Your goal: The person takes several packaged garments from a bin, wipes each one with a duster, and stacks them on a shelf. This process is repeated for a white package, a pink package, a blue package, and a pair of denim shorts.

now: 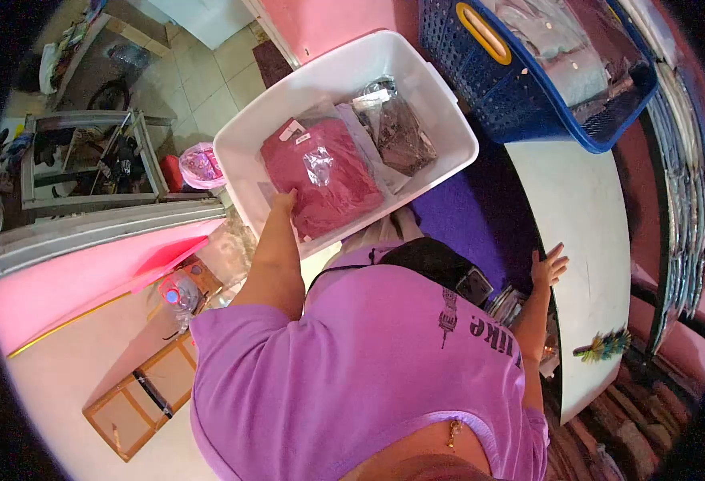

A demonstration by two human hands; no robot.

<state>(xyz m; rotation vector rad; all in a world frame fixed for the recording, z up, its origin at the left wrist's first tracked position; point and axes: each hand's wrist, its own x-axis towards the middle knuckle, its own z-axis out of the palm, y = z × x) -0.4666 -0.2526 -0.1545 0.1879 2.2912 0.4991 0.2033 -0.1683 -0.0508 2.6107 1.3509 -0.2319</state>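
Note:
A white plastic bin [452, 124] sits in front of me, holding clear-bagged folded clothes. My left hand [285, 201] reaches over its near left side and grips the edge of a bagged maroon garment [332, 172]; the thumb shows, but most fingers are hidden. Beside that package, in the bin's right part, lies a bagged dark brown garment [400, 136] with a white label. My right hand [549, 266] is empty with fingers spread, next to the edge of a white tabletop [589, 216].
A blue basket [529, 104] with bagged clothes stands at upper right. Stacked plastic-wrapped items [681, 184] line the far right. A feathery green object [603, 345] lies on the white tabletop. At left are a plastic bottle [180, 295], a wooden frame [148, 393] and a pink package [201, 166].

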